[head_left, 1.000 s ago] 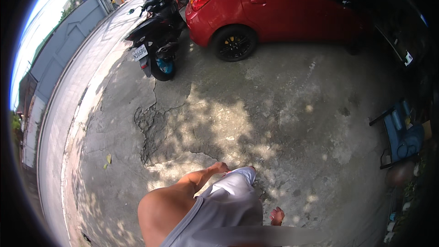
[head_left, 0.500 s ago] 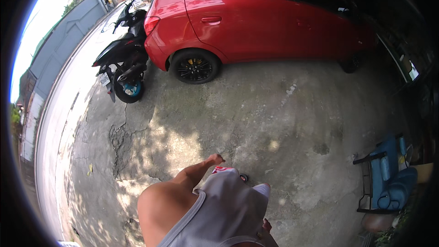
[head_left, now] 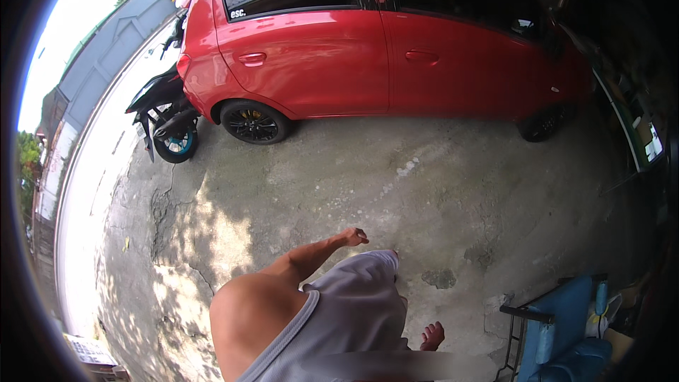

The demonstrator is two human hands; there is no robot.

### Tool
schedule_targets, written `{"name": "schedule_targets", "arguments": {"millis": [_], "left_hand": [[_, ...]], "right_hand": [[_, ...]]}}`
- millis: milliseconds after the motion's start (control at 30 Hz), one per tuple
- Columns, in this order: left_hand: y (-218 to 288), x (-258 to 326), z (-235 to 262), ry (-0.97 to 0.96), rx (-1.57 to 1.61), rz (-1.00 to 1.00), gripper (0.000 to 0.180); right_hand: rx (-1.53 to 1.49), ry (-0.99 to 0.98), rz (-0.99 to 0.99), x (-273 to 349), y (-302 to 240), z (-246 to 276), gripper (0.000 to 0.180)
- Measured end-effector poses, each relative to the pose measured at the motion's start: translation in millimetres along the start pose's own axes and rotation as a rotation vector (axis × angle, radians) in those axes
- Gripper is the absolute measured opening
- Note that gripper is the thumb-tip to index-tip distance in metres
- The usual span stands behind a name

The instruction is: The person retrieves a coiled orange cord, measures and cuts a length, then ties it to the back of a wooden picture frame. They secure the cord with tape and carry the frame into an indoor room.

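My left hand (head_left: 356,237) hangs in front of my body over the concrete floor (head_left: 318,191). Its fingers are loosely bent, and nothing shows in it. Lower and to the right, my right hand (head_left: 432,337) is held out beside my body, empty, its fingers slightly apart and half curled. A blurred band hides most of the right arm. Neither hand touches anything. A red car (head_left: 318,64) stands across the far side, well beyond both hands. Nearest to my right hand is a blue padded seat with a black metal frame (head_left: 559,318).
Behind the car's rear, at the far left, a black motorcycle (head_left: 166,110) with a teal wheel rim is parked. A grey wall (head_left: 106,46) runs along the bright road. Cracks and a dark patch (head_left: 439,279) mark the concrete. Stacked items darken the right edge.
My view has shifted right and forward, so the car and motorcycle sit farther left. The blue seat is closer. My right hand has swung out from beside my body into fuller sight.
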State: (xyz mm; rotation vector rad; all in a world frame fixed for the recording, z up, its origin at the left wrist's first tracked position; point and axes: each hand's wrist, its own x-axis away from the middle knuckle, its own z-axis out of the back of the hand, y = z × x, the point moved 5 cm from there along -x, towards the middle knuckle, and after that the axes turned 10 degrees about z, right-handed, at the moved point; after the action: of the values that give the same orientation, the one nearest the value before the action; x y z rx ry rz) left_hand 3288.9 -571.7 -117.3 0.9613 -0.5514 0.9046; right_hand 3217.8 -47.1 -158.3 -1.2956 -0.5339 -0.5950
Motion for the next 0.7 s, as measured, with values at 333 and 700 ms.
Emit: {"name": "schedule_targets", "arguments": {"millis": [333,700], "left_hand": [[-4.2,-100.4,-56.6,-0.086,-0.056,0.593,0.042],[621.0,-379.7,-61.4,-0.186,0.091,-0.104,0.026]], "right_hand": [[0.060,0.028,0.465,-237.6,-306.3,18.3,0.044],[-0.190,0.303,-0.371,-287.0,-249.2,81.7,0.030]]}}
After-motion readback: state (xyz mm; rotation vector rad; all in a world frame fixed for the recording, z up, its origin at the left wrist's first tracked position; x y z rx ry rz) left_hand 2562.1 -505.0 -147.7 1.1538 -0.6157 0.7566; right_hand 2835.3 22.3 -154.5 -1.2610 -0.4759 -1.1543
